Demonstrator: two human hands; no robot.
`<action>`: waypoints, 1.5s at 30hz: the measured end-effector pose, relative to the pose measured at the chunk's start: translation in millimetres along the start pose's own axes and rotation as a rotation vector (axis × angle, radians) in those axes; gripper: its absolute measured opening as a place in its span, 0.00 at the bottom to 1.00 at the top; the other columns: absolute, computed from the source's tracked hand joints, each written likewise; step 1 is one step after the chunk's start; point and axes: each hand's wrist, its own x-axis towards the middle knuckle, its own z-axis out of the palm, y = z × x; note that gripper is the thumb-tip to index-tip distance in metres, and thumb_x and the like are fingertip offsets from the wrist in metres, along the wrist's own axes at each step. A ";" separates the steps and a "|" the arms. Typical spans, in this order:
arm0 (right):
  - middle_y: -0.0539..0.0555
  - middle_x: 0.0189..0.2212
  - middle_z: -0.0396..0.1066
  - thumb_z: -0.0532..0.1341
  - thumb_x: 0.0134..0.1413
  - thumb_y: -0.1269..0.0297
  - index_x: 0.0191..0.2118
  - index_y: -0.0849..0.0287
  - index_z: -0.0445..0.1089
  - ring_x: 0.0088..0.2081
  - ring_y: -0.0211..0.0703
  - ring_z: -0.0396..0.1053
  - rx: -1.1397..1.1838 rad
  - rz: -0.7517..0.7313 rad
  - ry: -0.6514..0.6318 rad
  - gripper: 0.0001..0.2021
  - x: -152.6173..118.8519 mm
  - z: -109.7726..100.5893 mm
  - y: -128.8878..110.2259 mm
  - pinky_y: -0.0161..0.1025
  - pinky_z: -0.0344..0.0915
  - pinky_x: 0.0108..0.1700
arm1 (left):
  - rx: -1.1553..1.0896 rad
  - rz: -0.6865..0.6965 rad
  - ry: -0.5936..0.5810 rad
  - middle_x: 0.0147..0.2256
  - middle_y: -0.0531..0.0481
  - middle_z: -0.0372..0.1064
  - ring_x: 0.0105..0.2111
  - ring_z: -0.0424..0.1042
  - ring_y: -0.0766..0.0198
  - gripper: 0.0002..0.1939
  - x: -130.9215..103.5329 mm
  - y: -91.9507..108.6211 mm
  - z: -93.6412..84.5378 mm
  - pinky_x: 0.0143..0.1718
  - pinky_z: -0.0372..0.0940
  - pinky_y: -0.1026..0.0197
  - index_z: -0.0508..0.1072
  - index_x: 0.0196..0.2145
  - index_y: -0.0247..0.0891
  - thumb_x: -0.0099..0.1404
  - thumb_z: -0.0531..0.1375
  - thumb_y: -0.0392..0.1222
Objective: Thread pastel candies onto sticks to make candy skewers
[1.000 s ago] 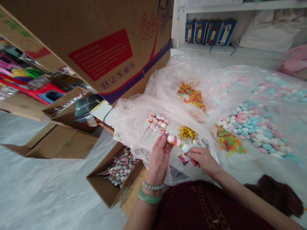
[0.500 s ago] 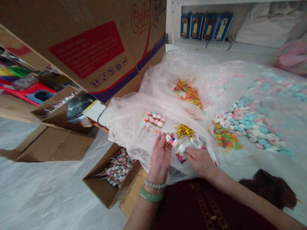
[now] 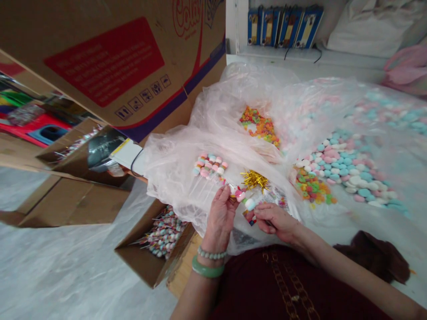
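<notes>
A candy skewer [image 3: 249, 204] of pastel marshmallows, partly covered by a printed clear wrapper, stretches between my two hands. My left hand [image 3: 222, 213] has its fingers closed on the upper left end of the skewer, near its wrapper. At the lower right end, my right hand [image 3: 275, 218] is closed in a pinch; its fingertips hide exactly what they grip. A small colourful printed piece [image 3: 249, 218] shows just beneath the skewer. Gold twist ties [image 3: 255, 180] lie in a pile beyond my hands. Several more marshmallow skewers [image 3: 210, 165] are stacked at the upper left.
Loose marshmallows [image 3: 343, 166] and gummy rings [image 3: 313, 186] lie on plastic sheeting [image 3: 173, 155] to the right. A carton [image 3: 156, 253] of wrapped skewers stands low at the left. A large cardboard box [image 3: 110, 53] rises at the back left. Dark cloth [image 3: 376, 258] lies right.
My right hand has turned and its fingers have curled in more at the lower end of the skewer. The printed band at my left fingers shows differently. The view has shifted slightly.
</notes>
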 end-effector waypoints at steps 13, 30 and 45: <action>0.45 0.16 0.57 0.58 0.47 0.61 0.21 0.57 0.63 0.20 0.34 0.52 -0.341 -0.192 0.418 0.09 -4.3 2.1 -7.3 0.34 0.48 0.23 | 0.166 -0.009 0.075 0.25 0.51 0.71 0.24 0.69 0.67 0.13 3.7 12.5 -5.2 0.29 0.66 0.63 0.70 0.29 0.33 0.50 0.69 0.42; 0.42 0.13 0.58 0.64 0.40 0.60 0.23 0.60 0.63 0.13 0.26 0.44 0.183 0.054 0.258 0.11 -2.4 7.7 -6.8 0.31 0.34 0.16 | -0.038 0.027 0.021 0.31 0.51 0.73 0.32 0.73 0.66 0.08 8.4 -6.3 -8.4 0.37 0.67 0.64 0.72 0.32 0.35 0.54 0.67 0.37; 0.43 0.13 0.58 0.62 0.41 0.60 0.23 0.59 0.65 0.15 0.29 0.48 -0.009 0.010 0.348 0.09 -1.7 5.8 -7.2 0.32 0.38 0.18 | 0.172 -0.014 -0.042 0.28 0.49 0.74 0.28 0.72 0.65 0.13 10.6 1.6 -13.8 0.33 0.68 0.63 0.75 0.30 0.32 0.50 0.69 0.44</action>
